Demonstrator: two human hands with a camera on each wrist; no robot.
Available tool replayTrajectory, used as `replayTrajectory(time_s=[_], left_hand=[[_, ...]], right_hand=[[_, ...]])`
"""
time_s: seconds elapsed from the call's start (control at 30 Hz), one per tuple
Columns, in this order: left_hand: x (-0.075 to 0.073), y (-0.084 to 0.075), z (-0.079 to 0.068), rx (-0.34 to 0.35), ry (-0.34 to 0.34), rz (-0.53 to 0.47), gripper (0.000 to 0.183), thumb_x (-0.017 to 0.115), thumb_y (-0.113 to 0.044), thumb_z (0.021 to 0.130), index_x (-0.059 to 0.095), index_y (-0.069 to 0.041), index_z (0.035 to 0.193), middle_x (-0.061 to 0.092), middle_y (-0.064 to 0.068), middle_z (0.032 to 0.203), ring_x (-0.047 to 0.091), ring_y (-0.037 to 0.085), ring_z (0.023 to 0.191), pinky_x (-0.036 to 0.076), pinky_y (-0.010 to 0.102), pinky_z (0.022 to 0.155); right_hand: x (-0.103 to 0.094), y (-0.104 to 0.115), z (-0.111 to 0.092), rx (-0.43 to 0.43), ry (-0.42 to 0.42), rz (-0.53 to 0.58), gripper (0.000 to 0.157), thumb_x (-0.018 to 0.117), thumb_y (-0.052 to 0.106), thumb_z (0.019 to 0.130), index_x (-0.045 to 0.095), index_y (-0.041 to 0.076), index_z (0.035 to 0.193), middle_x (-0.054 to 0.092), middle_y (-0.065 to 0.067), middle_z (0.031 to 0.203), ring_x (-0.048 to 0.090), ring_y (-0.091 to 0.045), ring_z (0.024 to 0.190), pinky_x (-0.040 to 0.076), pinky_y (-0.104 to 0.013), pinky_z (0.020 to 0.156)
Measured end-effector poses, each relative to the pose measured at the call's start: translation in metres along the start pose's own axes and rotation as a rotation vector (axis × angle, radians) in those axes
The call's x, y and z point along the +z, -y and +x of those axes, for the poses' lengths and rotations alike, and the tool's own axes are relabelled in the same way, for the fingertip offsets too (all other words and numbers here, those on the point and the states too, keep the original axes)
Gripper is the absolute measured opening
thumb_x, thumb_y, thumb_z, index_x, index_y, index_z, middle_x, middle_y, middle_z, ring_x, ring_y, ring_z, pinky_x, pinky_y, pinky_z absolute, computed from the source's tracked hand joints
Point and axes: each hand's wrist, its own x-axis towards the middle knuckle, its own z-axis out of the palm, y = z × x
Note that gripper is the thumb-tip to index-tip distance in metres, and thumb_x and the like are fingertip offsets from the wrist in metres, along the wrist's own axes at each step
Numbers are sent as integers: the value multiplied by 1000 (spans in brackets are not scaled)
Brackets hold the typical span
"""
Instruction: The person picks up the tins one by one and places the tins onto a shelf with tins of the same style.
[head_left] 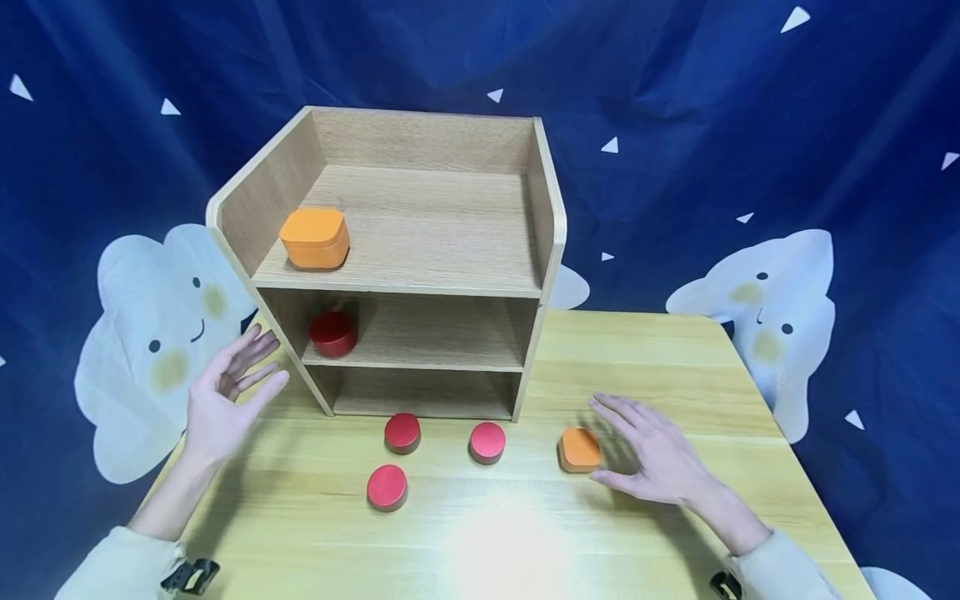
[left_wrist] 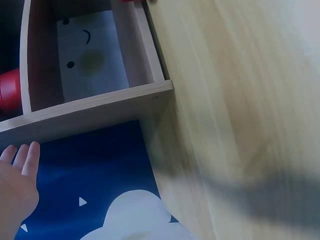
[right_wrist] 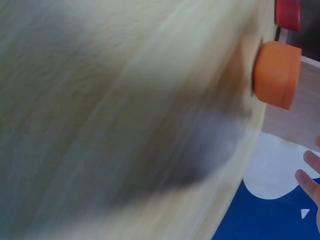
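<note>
My left hand (head_left: 225, 400) is raised beside the left side of the wooden shelf (head_left: 431, 225), fingers spread and holding nothing. On the right, my right hand (head_left: 651, 450) hovers around the right side of an orange box (head_left: 580, 450) on the table, its thumb and fingers spread apart. In the right wrist view the orange box (right_wrist: 275, 75) stands apart from the fingertips (right_wrist: 310, 159). A second, larger-looking orange box (head_left: 315, 239) sits at the left of the shelf's top level. On the middle level, at the left, is a round red box (head_left: 333, 333).
Three round red boxes, one nearer the front (head_left: 387, 487), one behind it (head_left: 402, 433) and one farther right (head_left: 487, 442), lie before the shelf on the wooden table (head_left: 300, 533). A blue curtain (head_left: 675, 100) with clouds hangs behind.
</note>
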Motion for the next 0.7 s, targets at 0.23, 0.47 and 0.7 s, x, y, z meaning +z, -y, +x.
replayTrajectory(time_s=[0.23, 0.47, 0.7], left_hand=[[5, -1, 13, -121, -35, -27, 69, 64, 34, 79, 59, 5, 142, 77, -5, 124, 74, 4, 111, 61, 18, 94], [7, 2, 22, -165, -96, 9, 62, 68, 30, 79, 68, -3, 131, 79, -8, 112, 74, 1, 104, 62, 14, 87], [8, 4, 29, -212, -135, 91, 57, 75, 24, 79, 71, -3, 128, 80, -12, 107, 73, 0, 99, 61, 10, 82]], right_hand=[[8, -1, -4, 12, 52, 27, 96, 83, 64, 79, 51, 16, 156, 64, -9, 148, 67, -32, 126, 58, -60, 102], [12, -2, -6, 25, 94, 14, 92, 85, 61, 78, 54, 18, 153, 68, -8, 142, 68, -31, 124, 60, -58, 102], [19, -4, -6, 16, 95, 10, 84, 87, 56, 78, 61, 16, 146, 72, -5, 134, 71, -27, 118, 62, -52, 97]])
